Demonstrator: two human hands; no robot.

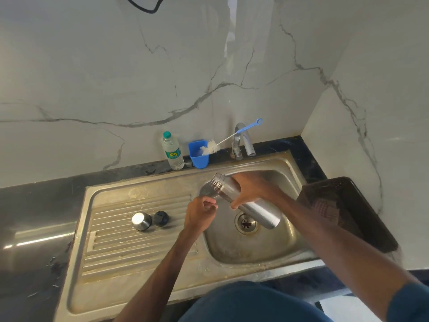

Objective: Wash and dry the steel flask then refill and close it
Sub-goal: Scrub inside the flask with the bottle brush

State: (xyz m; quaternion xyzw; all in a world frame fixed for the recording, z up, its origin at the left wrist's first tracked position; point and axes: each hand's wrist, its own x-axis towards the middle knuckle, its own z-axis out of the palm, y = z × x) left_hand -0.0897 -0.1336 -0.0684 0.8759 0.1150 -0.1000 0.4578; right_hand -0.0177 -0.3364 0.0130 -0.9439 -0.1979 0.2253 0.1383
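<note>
My right hand (248,190) grips the steel flask (260,211) around its upper body and holds it tilted over the sink basin (234,249), its open threaded mouth pointing up and to the left. My left hand (200,213) hovers just below the mouth with fingers curled; nothing shows in it. The steel cap (141,221) and the black stopper (161,218) lie side by side on the ribbed drainboard (130,245).
A tap (242,140) rises behind the basin. A blue cup (197,154) holds a white bottle brush (222,142) with a blue handle. A plastic water bottle (172,151) stands beside it. A dark tray (346,212) leans at the right.
</note>
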